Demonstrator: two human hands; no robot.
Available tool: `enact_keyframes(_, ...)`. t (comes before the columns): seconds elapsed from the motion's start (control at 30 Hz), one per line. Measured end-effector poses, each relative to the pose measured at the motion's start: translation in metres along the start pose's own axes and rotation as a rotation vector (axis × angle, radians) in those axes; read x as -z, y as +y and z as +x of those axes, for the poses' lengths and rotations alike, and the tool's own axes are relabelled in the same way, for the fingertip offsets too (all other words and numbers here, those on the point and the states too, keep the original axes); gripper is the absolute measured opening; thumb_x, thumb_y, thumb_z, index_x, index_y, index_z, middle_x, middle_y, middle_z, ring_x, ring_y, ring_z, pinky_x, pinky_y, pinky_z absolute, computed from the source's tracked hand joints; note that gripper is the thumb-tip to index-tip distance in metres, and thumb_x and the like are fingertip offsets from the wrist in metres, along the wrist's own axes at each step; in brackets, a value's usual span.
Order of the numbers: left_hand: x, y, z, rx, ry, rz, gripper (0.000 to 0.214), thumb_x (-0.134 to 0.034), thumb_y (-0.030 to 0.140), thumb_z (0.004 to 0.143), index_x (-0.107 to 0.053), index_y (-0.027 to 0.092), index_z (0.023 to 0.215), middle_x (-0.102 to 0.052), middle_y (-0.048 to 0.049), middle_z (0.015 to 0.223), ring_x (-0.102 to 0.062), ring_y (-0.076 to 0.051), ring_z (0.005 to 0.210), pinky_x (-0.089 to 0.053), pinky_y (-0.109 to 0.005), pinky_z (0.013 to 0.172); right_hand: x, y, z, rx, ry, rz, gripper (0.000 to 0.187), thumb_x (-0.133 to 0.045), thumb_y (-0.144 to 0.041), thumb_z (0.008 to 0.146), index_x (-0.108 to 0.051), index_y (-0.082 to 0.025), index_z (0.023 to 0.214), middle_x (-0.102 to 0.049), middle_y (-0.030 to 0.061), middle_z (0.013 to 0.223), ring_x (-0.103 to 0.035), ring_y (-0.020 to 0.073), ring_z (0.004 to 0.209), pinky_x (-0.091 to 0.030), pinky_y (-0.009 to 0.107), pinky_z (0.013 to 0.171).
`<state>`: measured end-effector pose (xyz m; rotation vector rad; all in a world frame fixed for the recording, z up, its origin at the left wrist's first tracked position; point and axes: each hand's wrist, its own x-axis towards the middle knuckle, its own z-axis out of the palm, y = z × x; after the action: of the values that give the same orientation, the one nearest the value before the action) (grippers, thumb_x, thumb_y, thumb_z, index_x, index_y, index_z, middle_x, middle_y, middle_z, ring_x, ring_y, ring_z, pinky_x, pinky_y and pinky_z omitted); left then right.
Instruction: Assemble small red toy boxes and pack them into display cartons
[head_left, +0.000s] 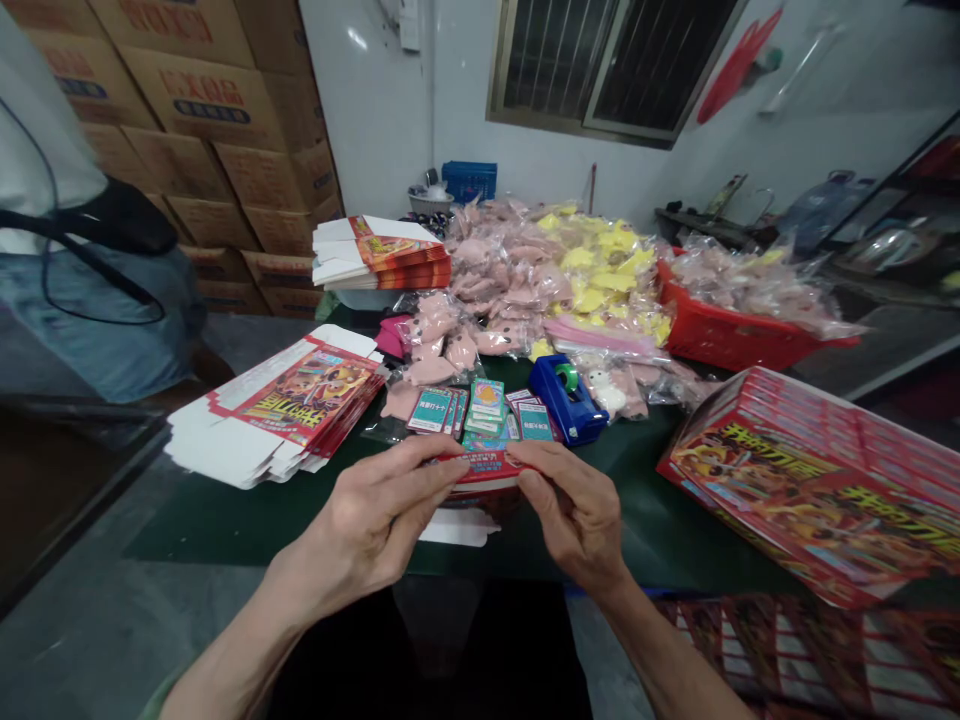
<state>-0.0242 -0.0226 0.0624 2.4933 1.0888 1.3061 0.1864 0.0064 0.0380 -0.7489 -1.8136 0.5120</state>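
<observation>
Red box [486, 465] is at the table's near edge, centred in front of the person. Left hand [390, 505] has its left end, right hand [574, 500] its right end; both grasp it, thumbs on the near side, fingers over the top. A white flap [459, 528] sticks out below (can't tell if it belongs to the box). Just beyond: card piles [487, 403], with a blue tape dispenser [568, 402] beside them on the right. Flat cartons [307, 395] stacked left, more cartons [405, 262] further back. Right side: a block of made-up boxes [810, 475]. Behind the cards, a heap of bagged pink toys [502, 265] and yellow toys [611, 255], red basket [739, 343] next to it, also loaded. All on a dark green table [217, 520]. Far left: another person [97, 310], brown shipping cases [217, 100] behind.
</observation>
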Motion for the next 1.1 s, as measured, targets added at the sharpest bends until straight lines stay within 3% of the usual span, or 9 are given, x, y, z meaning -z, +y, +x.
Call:
enact_keyframes(0.13,-0.006,-0.001,-0.012,-0.073,-0.054,0.069,0.046,-0.047,0.003,0.083,-0.046,0.015,0.128,-0.054,-0.015,0.126,-0.052,-0.022,0.116,-0.046,-0.041,0.098,-0.001,0.005,-0.005,-0.024,-0.003,0.009,0.026,-0.051,-0.012,0.086,-0.063,-0.023,0.107,-0.067,0.0036,0.097,-0.064,0.0149,0.087,-0.052,0.027,0.077)
enact_keyframes(0.23,-0.015,0.0,-0.015,-0.098,-0.061,0.034,0.048,-0.05,0.011,0.084,-0.041,0.011,0.131,-0.049,-0.0192,0.129,-0.047,-0.026,0.12,-0.044,-0.047,0.098,-0.005,0.01,-0.012,-0.094,0.039,0.005,0.029,-0.049,-0.015,0.088,-0.058,-0.024,0.114,-0.066,0.004,0.102,-0.063,0.0155,0.091,-0.051,0.027,0.079)
enact_keyframes(0.37,-0.03,-0.002,-0.016,-0.026,0.147,0.014,0.036,-0.058,0.011,0.082,-0.052,0.02,0.116,-0.053,-0.0119,0.117,-0.056,-0.02,0.103,-0.052,-0.034,0.083,-0.019,0.014,-0.024,-0.093,0.195,-0.026,0.039,-0.048,-0.019,0.089,-0.046,-0.025,0.127,-0.063,0.0065,0.106,-0.062,0.0176,0.095,-0.052,0.03,0.08)
enact_keyframes(0.5,-0.041,-0.01,-0.019,0.026,0.239,-0.01,0.027,-0.063,0.019,0.08,-0.057,0.022,0.106,-0.053,-0.0078,0.109,-0.058,-0.018,0.095,-0.052,-0.029,0.076,-0.033,0.016,-0.028,0.044,0.186,-0.121,0.035,-0.043,-0.023,0.091,-0.047,-0.025,0.125,-0.061,0.008,0.108,-0.06,0.02,0.099,-0.051,0.035,0.083)
enact_keyframes(0.67,-0.044,-0.016,-0.019,0.053,0.279,0.01,0.025,-0.062,0.026,0.081,-0.057,0.023,0.105,-0.054,-0.0046,0.1,-0.059,-0.015,0.087,-0.052,-0.026,0.071,-0.047,0.024,-0.027,0.096,0.254,-0.144,0.034,-0.042,-0.025,0.092,-0.044,-0.025,0.127,-0.062,0.0077,0.107,-0.059,0.0199,0.099,-0.051,0.035,0.082)
enact_keyframes(0.9,-0.048,-0.015,-0.018,0.068,0.331,-0.012,0.03,-0.065,0.005,0.074,-0.059,0.02,0.1,-0.056,-0.0017,0.096,-0.058,-0.01,0.079,-0.05,-0.018,0.064,-0.046,0.023,-0.024,0.068,0.328,-0.115,0.042,-0.051,-0.026,0.088,-0.039,-0.02,0.128,-0.057,0.0101,0.107,-0.061,0.0182,0.091,-0.054,0.031,0.074)
enact_keyframes(1.1,-0.051,-0.025,-0.016,-0.006,0.326,-0.08,0.035,-0.066,0.007,0.074,-0.056,0.018,0.105,-0.055,-0.0047,0.1,-0.057,-0.013,0.087,-0.051,-0.023,0.069,-0.042,0.023,-0.016,0.223,0.249,-0.2,0.031,-0.047,-0.014,0.088,-0.046,-0.026,0.117,-0.051,0.0087,0.109,-0.056,0.0176,0.097,-0.052,0.035,0.078)
